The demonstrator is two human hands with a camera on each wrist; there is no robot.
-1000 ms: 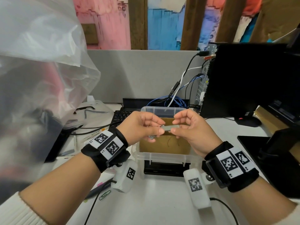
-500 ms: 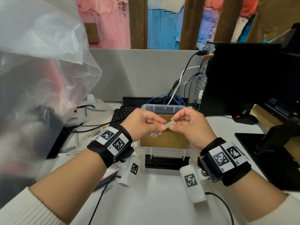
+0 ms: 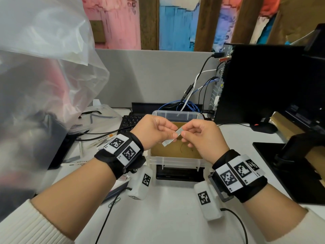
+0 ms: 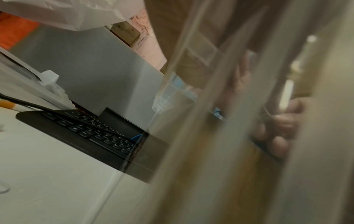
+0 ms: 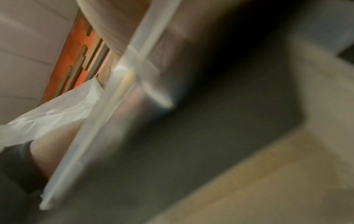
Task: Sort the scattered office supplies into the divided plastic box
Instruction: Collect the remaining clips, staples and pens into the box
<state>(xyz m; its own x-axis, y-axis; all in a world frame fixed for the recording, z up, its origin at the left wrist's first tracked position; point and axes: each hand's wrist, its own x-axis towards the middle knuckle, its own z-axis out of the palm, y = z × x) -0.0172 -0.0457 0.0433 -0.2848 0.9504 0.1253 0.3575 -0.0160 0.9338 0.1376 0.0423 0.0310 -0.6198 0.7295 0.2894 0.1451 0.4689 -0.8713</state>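
1. Huge clear plastic bag (image 3: 44, 71) hangs way off to the left of the plastic box, taking up that whole side.
2. Black computer tower (image 3: 260, 81) stands behind and to the right of the box, with cables (image 3: 177, 105) piled just behind the box's back wall.
3. Black keyboard (image 4: 91, 131) sits back-left of the box, partly tucked behind the left wrist.
4. The clear plastic box (image 3: 177, 162) is dead centre on the white desk (image 3: 167, 217), lid off, brown cardboard-looking floor inside. Can't make out any dividers from here.
5. Left hand (image 3: 151, 133) is up over the box's left half, fingers curled, pinching the lower end of a small silver strip.
6. Right hand (image 3: 202, 138) is over the right half, thumb and fingertips pinching the upper end of the same strip.
7. The silver strip (image 3: 171, 138) is held tilted between both hands, above the open box, not touching it.
8. A green paperclip (image 3: 114, 202) lies on the desk, front-left of the box.
9. Both wrist views are mostly blur, pressed close to the box wall.
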